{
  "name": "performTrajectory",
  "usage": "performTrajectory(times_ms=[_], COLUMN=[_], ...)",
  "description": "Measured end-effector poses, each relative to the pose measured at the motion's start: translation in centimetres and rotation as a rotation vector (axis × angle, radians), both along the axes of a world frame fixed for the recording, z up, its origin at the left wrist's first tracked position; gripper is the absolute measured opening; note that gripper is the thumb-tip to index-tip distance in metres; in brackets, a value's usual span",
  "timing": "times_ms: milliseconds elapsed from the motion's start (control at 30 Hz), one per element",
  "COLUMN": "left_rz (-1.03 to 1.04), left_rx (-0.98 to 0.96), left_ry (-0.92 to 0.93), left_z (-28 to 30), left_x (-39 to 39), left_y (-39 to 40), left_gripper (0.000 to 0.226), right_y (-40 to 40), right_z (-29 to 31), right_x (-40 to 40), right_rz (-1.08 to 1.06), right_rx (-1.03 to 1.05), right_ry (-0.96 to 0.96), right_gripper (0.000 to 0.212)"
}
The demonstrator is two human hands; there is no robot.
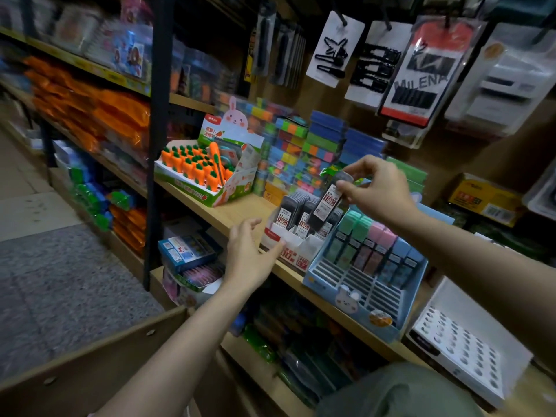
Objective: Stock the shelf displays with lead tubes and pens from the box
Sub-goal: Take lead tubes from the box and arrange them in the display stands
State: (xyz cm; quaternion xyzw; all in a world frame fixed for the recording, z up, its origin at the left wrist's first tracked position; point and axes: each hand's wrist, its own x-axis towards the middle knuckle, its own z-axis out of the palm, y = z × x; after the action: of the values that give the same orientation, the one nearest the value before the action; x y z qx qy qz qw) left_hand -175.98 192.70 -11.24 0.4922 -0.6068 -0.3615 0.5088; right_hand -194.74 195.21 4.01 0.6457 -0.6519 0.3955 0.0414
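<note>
Pinching a dark lead tube (326,206) by its top end, the fingers (350,188) of the right hand (380,188) hold it tilted just above the white display box (293,243) on the wooden shelf (240,210). More dark tubes stand in rows in that box directly beneath the right fingers, their white and red labels facing out. The left hand (251,255) hangs near the box's front left corner, its fingers spread and loosely bent, the thumb reaching toward the box's red-marked edge; whether it touches is hard to tell. Just to the right of the held tube sits a pale blue display tray (367,291) with pastel tubes at its back and bare slots at the front. Well to the left of both hands stands a carrot eraser display (207,173). Behind the right fingers rise stacks of coloured blocks (304,149), and hair clip cards (335,49) hang above them.
</note>
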Motion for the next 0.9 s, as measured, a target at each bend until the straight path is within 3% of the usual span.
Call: performTrajectory(times_ms=[67,200,467,733,833,900], left_rz=[-0.029,-0.057,-0.024,-0.017,-0.046,-0.064], left_rx=[0.021,0.013,-0.092,-0.141,-0.155,-0.168], left_ry=[-0.06,-0.107,-0.017,-0.022,-0.041,-0.033], left_z=[-0.3,-1.0,-1.4,-1.9,-1.9,-1.9], left_x=[-0.2,-1.1,-1.6,-1.8,-1.3,-0.5], left_y=[-0.4,-0.9,-1.8,-1.7,-0.9,-0.2], left_gripper=[0.076,0.092,0.067,0.067,0.068,0.064], right_y=[-1.2,-3.2,-4.5,-4.2,-3.4,-2.3], right_z=[-0.8,-2.5,-4.7,-6.0,-5.8,-5.8], right_x=[0.5,1.1,0.9,1.1,1.4,1.8], right_rz=[-0.041,-0.034,0.035,-0.085,-0.079,-0.014], right_rx=[-0.002,0.014,0.06,0.029,0.024,-0.069], right_ry=[0.111,0.142,0.318,0.587,0.565,0.427], right_gripper=[0.016,0.016,0.019,0.026,0.034,0.031])
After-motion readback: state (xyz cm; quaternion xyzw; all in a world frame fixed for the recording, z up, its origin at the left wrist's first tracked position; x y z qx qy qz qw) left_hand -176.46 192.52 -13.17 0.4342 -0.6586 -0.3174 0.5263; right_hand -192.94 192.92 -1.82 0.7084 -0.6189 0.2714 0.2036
